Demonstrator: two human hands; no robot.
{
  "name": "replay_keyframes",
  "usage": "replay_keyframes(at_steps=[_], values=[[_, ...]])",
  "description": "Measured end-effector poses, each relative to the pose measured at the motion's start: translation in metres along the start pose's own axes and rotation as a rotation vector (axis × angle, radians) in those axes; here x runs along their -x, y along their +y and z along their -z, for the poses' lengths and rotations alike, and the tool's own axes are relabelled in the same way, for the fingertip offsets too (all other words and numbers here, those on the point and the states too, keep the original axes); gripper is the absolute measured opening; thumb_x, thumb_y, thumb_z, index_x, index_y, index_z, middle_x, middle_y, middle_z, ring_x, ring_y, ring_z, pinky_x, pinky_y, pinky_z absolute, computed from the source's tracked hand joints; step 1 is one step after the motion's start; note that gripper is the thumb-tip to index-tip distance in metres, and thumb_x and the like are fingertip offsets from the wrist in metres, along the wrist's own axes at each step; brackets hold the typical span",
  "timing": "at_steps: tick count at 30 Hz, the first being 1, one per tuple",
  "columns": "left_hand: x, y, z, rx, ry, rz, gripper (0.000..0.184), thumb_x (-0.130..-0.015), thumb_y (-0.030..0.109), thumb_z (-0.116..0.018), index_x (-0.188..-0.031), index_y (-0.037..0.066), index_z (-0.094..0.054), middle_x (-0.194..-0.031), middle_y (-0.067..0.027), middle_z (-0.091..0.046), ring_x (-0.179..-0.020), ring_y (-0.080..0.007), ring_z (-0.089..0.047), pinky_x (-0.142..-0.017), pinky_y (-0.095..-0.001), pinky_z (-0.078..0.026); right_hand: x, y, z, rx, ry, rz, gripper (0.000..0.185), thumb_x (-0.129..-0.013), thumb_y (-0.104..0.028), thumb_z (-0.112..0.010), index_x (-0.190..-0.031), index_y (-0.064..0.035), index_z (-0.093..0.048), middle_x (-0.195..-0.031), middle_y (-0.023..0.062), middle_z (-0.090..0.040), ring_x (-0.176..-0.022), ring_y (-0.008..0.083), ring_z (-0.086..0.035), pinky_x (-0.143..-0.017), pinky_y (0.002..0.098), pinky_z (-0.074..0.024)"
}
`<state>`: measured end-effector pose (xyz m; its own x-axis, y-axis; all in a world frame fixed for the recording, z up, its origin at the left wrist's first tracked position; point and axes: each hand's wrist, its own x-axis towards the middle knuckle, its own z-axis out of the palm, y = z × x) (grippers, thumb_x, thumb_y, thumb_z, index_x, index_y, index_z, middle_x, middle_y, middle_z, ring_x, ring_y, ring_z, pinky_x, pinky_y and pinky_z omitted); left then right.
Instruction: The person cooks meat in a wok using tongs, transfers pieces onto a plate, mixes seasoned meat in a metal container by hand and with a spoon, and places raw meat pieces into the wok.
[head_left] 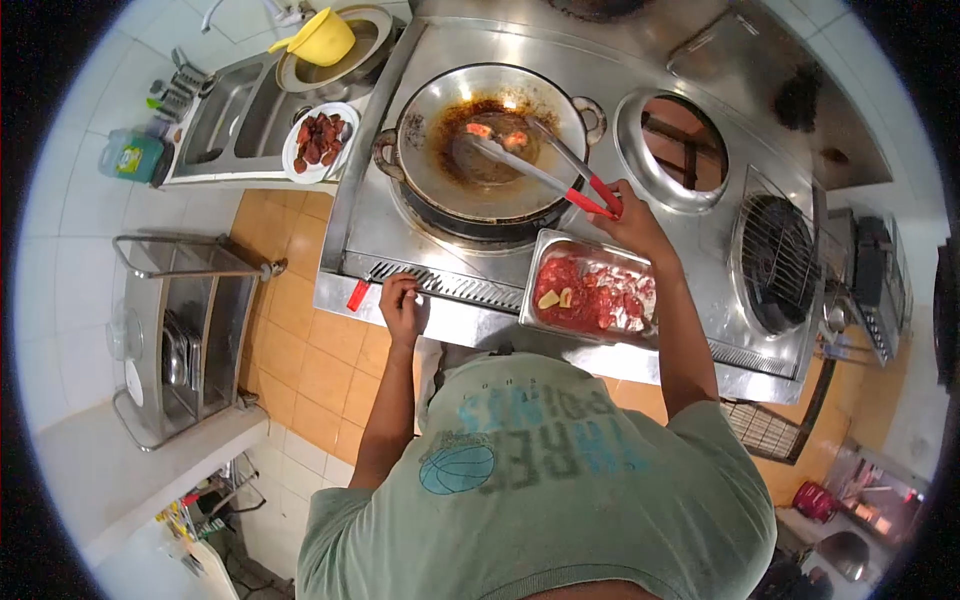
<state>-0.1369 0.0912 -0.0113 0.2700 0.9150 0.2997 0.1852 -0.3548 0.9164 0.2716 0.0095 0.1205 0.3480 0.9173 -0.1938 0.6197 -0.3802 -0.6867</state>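
My right hand (630,222) is closed round the red handles of metal tongs (530,172), whose arms are spread apart. The tips of the tongs reach into a large two-handled wok (425,165), where two small orange-red pieces (480,131) lie in browned oil. Below my right forearm and beside it, a metal tray (525,305) holds red raw meat (585,290) and a few pale yellow pieces. My left hand (403,305) rests at the stove's front edge with its fingers curled, right of a red-handled item (358,294); whether it grips anything is too small to tell.
A white plate (347,140) of browned pieces stands left of the wok, by the sinks (262,128). Behind it are a basin and a yellow dipper (322,40). An open burner ring (640,165) and a round grill (775,255) lie rightward; a metal cart (190,250) stands left.
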Motion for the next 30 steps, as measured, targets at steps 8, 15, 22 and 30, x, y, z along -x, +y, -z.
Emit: replay_keyframes(at_steps=[8, 15, 22, 30], values=[[-0.005, 0.009, -0.004, -0.107, -0.064, -0.030, 0.015, -0.078, 0.011, -0.054, -0.079, -0.003, -0.059, -0.091, -0.0152, -0.058, -0.082, -0.0237, -0.056, -0.071, -0.0299, -0.044, -0.001, 0.011, 0.003, -0.035, -0.032, 0.071, 0.063, -0.074, -0.044, -0.076, -0.114, -0.0046, -0.045, -0.084, 0.0200, -0.064, -0.082, 0.0347, -0.066, -0.074, 0.0432, -0.0500], [-0.005, 0.017, -0.004, -0.111, -0.098, 0.043, 0.014, -0.079, 0.012, -0.053, -0.078, -0.002, -0.058, -0.093, -0.0166, -0.059, -0.090, -0.0275, -0.057, -0.080, -0.0340, -0.045, 0.001, -0.021, 0.004, -0.037, -0.152, -0.038, 0.058, -0.078, -0.038, -0.074, -0.114, -0.0038, -0.044, -0.087, 0.0186, -0.063, -0.080, 0.0323, -0.065, -0.074, 0.0397, -0.0491], [-0.003, 0.013, -0.004, -0.129, -0.119, 0.074, 0.014, -0.078, 0.011, -0.054, -0.079, -0.002, -0.059, -0.092, -0.0161, -0.059, -0.085, -0.0265, -0.057, -0.075, -0.0329, -0.045, 0.008, -0.026, -0.009, -0.058, -0.143, -0.046, 0.062, -0.075, -0.042, -0.075, -0.113, -0.0042, -0.044, -0.082, 0.0199, -0.064, -0.078, 0.0376, -0.066, -0.070, 0.0450, -0.0504], [-0.005, 0.010, -0.004, -0.128, -0.136, -0.049, 0.013, -0.078, 0.010, -0.057, -0.078, -0.002, -0.060, -0.090, -0.0156, -0.060, -0.083, -0.0277, -0.059, -0.071, -0.0316, -0.047, 0.012, -0.024, -0.030, -0.082, -0.060, -0.040, 0.065, -0.073, -0.041, -0.077, -0.115, -0.0033, -0.044, -0.084, 0.0220, -0.064, -0.080, 0.0386, -0.066, -0.070, 0.0461, -0.0505]])
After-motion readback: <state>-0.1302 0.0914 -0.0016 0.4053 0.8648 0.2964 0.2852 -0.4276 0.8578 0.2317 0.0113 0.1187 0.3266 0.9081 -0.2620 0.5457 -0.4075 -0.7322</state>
